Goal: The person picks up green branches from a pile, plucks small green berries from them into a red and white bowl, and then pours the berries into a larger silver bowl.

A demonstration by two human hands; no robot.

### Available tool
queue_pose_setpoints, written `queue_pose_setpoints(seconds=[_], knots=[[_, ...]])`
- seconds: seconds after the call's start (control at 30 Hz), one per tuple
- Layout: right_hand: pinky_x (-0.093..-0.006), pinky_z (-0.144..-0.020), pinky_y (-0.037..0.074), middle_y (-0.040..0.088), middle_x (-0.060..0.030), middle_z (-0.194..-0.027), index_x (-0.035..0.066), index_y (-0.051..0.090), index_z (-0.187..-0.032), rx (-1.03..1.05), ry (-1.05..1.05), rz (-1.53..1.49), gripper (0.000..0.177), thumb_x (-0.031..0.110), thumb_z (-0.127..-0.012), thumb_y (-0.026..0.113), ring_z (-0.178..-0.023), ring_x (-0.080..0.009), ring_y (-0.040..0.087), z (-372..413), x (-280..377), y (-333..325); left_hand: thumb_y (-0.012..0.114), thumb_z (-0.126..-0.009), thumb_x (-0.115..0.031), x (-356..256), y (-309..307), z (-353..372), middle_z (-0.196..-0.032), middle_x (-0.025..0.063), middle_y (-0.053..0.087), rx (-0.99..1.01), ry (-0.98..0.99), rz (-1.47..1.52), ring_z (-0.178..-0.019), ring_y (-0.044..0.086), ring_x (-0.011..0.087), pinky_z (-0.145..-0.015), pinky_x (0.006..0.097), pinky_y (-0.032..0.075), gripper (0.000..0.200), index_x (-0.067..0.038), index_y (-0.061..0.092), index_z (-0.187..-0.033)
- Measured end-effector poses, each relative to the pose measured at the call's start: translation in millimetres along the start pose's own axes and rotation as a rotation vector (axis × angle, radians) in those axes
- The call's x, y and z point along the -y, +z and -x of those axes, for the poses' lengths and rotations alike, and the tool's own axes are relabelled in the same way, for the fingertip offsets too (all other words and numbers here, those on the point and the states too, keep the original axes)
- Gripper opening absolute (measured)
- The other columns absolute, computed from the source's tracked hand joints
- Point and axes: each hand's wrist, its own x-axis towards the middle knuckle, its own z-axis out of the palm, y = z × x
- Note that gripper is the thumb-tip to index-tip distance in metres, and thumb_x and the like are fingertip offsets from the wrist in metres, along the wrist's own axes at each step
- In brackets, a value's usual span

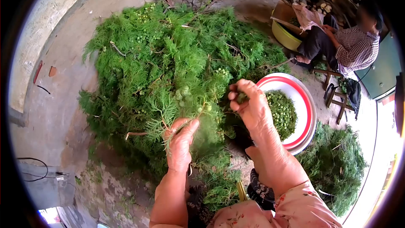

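Observation:
My left hand [179, 143] pinches a green sprig [165, 122] between thumb and fingers, over the near part of a large heap of leafy green branches [143, 63]. Round green cones [182, 94] show among the foliage just beyond it. To the right, my right hand [249, 101] has its fingers curled around something small and dark green, partly hidden by the fingers. Beside that wrist is a white basin with a red band [311, 112], holding many small green cones [282, 116]. My right forearm covers part of the basin's near left edge.
A person in a checked shirt [358, 50] sits at the upper right beside a yellow-green basin [282, 36]. Wooden stools [337, 99] stand near them. Another branch pile [337, 164] lies at the lower right, and a wall [40, 21] curves along the left.

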Motion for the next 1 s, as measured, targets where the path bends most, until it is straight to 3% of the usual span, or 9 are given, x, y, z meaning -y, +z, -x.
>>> queue_pose_setpoints(seconds=[0.07, 0.13, 0.17, 0.27, 0.43, 0.6, 0.67, 0.9, 1.0], knots=[[-0.0219, -0.046, 0.040, 0.059, -0.0063, -0.076, 0.005, 0.056, -0.087, 0.231, 0.096, -0.017, 0.005, 0.010, -0.086, 0.056, -0.058, -0.0115, 0.054, 4, -6, -3, 0.071, -0.076, -0.014, -4, 4, 0, -0.058, -0.0092, 0.045, -0.020, 0.001, 0.002, -0.048, 0.031, 0.0011, -0.044, 0.0184, 0.020, 0.011, -0.008, 0.063, -0.080], [-0.0184, -0.043, 0.038, 0.059, -0.0020, -0.071, 0.006, 0.060, -0.089, 0.241, 0.106, 0.163, 0.008, 0.012, -0.084, 0.060, -0.052, -0.0076, 0.050, 12, -11, 3, 0.071, -0.076, -0.013, -7, 5, 0, -0.059, -0.0092, 0.046, -0.045, -0.014, 0.005, -0.049, 0.031, 0.0007, -0.045, 0.0182, 0.021, 0.010, -0.008, 0.063, -0.080], [-0.0190, -0.038, 0.029, 0.055, -0.0009, -0.066, 0.003, 0.061, -0.092, 0.171, 0.065, 0.313, 0.015, 0.015, -0.084, 0.062, -0.045, -0.0069, 0.043, 20, -13, 13, 0.070, -0.076, -0.013, -7, 6, 1, -0.060, -0.0092, 0.047, -0.039, -0.019, 0.004, -0.050, 0.032, 0.0003, -0.045, 0.0180, 0.021, 0.010, -0.008, 0.063, -0.080], [-0.0183, -0.039, 0.031, 0.052, 0.0021, -0.060, 0.001, 0.061, -0.095, 0.247, -0.067, 0.660, 0.020, 0.018, -0.083, 0.064, -0.046, -0.0043, 0.041, 28, -22, 16, 0.069, -0.077, -0.012, -7, 7, 3, -0.063, -0.0087, 0.049, -0.012, -0.032, -0.005, -0.052, 0.033, -0.0003, -0.046, 0.0173, 0.022, 0.008, -0.008, 0.062, -0.080], [-0.0189, -0.040, 0.032, 0.050, 0.0030, -0.058, 0.001, 0.060, -0.089, 0.225, -0.049, 0.663, 0.015, 0.016, -0.085, 0.062, -0.045, -0.0045, 0.040, 24, -30, 13, 0.068, -0.078, -0.012, -9, 8, 6, -0.068, -0.0054, 0.055, 0.018, -0.030, -0.032, -0.058, 0.041, 0.0013, -0.052, 0.0175, 0.031, 0.009, -0.006, 0.062, -0.081], [-0.0203, -0.038, 0.030, 0.046, 0.0029, -0.057, 0.003, 0.056, -0.085, 0.013, 0.006, 0.582, 0.017, 0.020, -0.087, 0.059, -0.043, -0.0060, 0.038, 26, -23, 15, 0.071, -0.074, -0.012, -2, 9, 7, -0.064, -0.0032, 0.053, 0.029, 0.059, -0.091, -0.050, 0.038, 0.0042, -0.045, 0.0193, 0.029, 0.012, -0.004, 0.061, -0.075], [-0.0204, -0.038, 0.031, 0.048, 0.0006, -0.061, 0.004, 0.055, -0.085, -0.088, -0.110, 0.385, 0.018, 0.022, -0.089, 0.056, -0.046, -0.0071, 0.041, -1, -13, -4, 0.071, -0.074, -0.011, -1, 1, 6, -0.064, -0.0031, 0.053, 0.035, 0.085, -0.029, -0.051, 0.038, 0.0042, -0.044, 0.0193, 0.029, 0.011, -0.004, 0.062, -0.075], [-0.0255, -0.048, 0.042, 0.056, -0.0058, -0.072, 0.000, 0.057, -0.095, -0.473, -0.267, 0.232, 0.013, 0.007, -0.083, 0.057, -0.060, -0.0138, 0.053, -46, 24, -71, 0.069, -0.077, -0.013, -10, 3, 4, -0.064, -0.0039, 0.054, 0.008, 0.046, -0.097, -0.049, 0.037, 0.0030, -0.042, 0.0189, 0.028, 0.010, -0.004, 0.064, -0.081], [-0.0336, -0.077, 0.045, 0.059, -0.0136, -0.099, -0.002, 0.053, -0.115, -0.712, -0.418, 0.501, 0.039, 0.003, -0.077, 0.060, -0.089, -0.0230, 0.056, -55, 36, -101, 0.072, -0.076, -0.021, -11, 6, 3, -0.059, -0.0072, 0.049, 0.001, 0.023, -0.055, -0.048, 0.033, 0.0024, -0.043, 0.0195, 0.023, 0.020, -0.004, 0.065, -0.085]])
